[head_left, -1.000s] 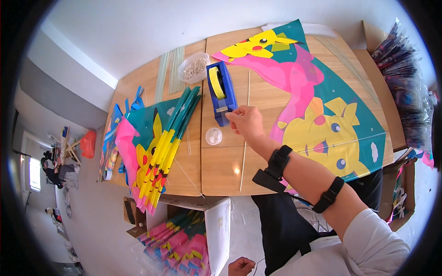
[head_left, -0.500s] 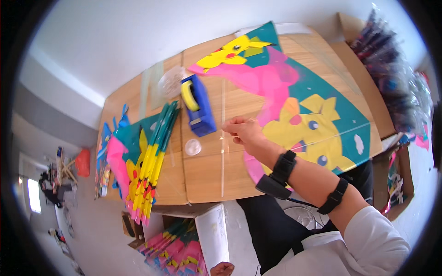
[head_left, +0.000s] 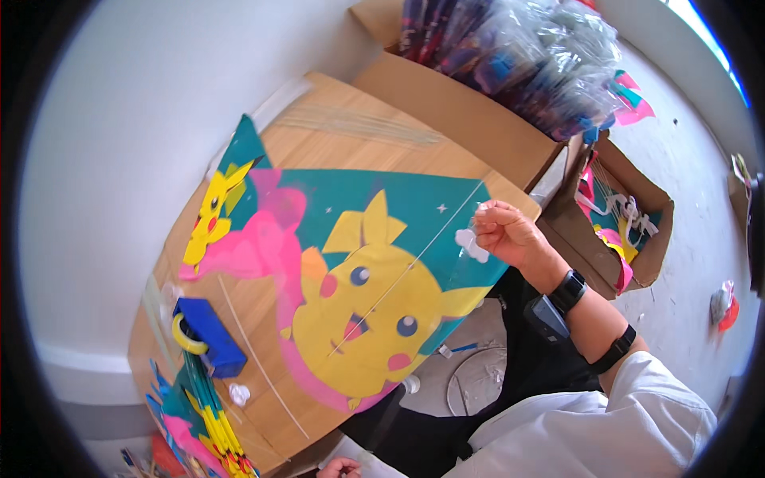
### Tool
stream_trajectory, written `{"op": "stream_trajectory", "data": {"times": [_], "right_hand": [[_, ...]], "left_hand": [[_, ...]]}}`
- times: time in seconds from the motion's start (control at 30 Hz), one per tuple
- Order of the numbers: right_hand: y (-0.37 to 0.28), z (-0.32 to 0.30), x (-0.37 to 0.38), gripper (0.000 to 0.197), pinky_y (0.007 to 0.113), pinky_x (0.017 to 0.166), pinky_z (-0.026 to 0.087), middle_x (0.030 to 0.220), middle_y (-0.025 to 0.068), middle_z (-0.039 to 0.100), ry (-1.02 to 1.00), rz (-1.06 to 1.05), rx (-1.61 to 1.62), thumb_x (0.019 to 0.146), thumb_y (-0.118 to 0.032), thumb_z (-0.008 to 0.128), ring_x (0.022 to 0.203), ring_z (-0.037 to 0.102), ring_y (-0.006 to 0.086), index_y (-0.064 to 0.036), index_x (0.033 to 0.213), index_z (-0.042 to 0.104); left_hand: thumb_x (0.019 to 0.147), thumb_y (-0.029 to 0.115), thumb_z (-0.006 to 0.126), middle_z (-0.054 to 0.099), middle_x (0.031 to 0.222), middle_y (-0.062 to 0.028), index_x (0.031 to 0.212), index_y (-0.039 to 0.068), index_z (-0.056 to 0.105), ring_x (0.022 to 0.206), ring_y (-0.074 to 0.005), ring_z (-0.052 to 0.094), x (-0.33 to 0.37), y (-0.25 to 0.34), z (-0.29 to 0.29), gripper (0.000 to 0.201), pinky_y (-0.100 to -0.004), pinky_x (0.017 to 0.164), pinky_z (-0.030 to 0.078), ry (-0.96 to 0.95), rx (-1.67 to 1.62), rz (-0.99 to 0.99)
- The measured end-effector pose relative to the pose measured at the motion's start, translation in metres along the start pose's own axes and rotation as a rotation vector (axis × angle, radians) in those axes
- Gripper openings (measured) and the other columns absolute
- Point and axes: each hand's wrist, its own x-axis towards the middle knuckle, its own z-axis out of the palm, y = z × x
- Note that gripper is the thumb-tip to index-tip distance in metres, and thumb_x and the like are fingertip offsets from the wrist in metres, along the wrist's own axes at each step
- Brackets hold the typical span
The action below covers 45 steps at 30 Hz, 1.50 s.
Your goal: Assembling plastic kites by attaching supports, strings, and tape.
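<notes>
My right hand [head_left: 510,233] is raised over the right edge of a teal, pink and yellow fabric sheet [head_left: 446,247] with a cartoon figure. Thumb and fingertips are pinched together; a faint glint shows there, too small to name. Under the hand lies the sheet's white cloud shape [head_left: 472,245]. A thin pale line [head_left: 410,265] crosses the sheet at a slant. At the lower edge my left hand [head_left: 339,468] shows only in part, fingers curled, and what it may hold is hidden.
A blue tape dispenser [head_left: 227,350] with a yellow roll stands on the wooden table [head_left: 263,358], near a crumpled white bit [head_left: 239,393]. Folded printed pieces [head_left: 211,418] lie lower left. Cardboard boxes [head_left: 454,111] and plastic-wrapped bundles [head_left: 526,64] stand beyond the right side.
My view has swung to the right. My right hand has moved from beside the tape dispenser to the sheet's right edge, still pinched. My left hand stays low.
</notes>
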Motion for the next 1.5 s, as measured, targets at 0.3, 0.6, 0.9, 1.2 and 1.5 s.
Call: {"op": "stream_trajectory", "data": {"times": [0.3,0.6,0.9,1.2,1.5], "right_hand": [[-0.036,-0.035,0.018,0.013,0.02,0.048,0.034,0.065,-0.0007,0.049,0.102,-0.339,-0.069,0.075,0.008,0.062,0.055,0.043,0.0076,-0.0032,0.073,0.055],[-0.055,-0.038,0.049,0.014,0.025,0.048,0.035,0.065,-0.0006,0.054,0.278,-0.468,-0.929,0.07,-0.002,0.069,0.054,0.047,0.0077,-0.0024,0.064,0.057],[-0.041,-0.046,0.075,0.012,0.035,0.065,0.043,0.071,0.0077,0.053,0.471,-0.762,-1.39,0.063,-0.006,0.071,0.076,0.052,0.0246,-0.0035,0.064,0.059],[-0.035,-0.042,0.073,0.009,0.035,0.073,0.043,0.075,0.006,0.053,0.506,-0.819,-1.44,0.065,-0.005,0.07,0.084,0.05,0.025,-0.0046,0.066,0.061],[-0.037,-0.044,0.073,0.009,0.036,0.071,0.044,0.075,0.0068,0.056,0.528,-0.887,-1.473,0.064,-0.007,0.07,0.082,0.052,0.0263,-0.005,0.065,0.062]], "left_hand": [[0.074,0.001,0.057,0.051,0.072,0.0038,0.079,0.004,0.059,0.065,-0.0049,0.045,0.082,0.068,-0.016,0.006,-0.0187,0.059,0.036,-0.067,-0.14,-0.09],[0.085,0.01,0.059,0.054,0.079,0.0022,0.088,0.004,0.059,0.074,-0.0063,0.048,0.121,0.09,-0.021,0.006,-0.0192,0.065,0.039,0.026,-0.128,-0.017],[0.089,0.014,0.059,0.048,0.072,0.002,0.087,0.003,0.056,0.067,-0.0082,0.044,0.16,0.091,-0.023,0.011,-0.0208,0.063,0.037,0.02,-0.151,0.028],[0.089,0.012,0.06,0.048,0.069,0.0028,0.085,0.003,0.058,0.063,-0.007,0.043,0.17,0.093,-0.019,0.009,-0.02,0.059,0.036,0.054,-0.151,-0.016],[0.081,-0.001,0.058,0.055,0.07,-0.0003,0.083,0.0,0.06,0.062,-0.0063,0.048,0.186,0.051,-0.02,0.003,-0.0194,0.057,0.038,0.149,-0.187,-0.007]]}}
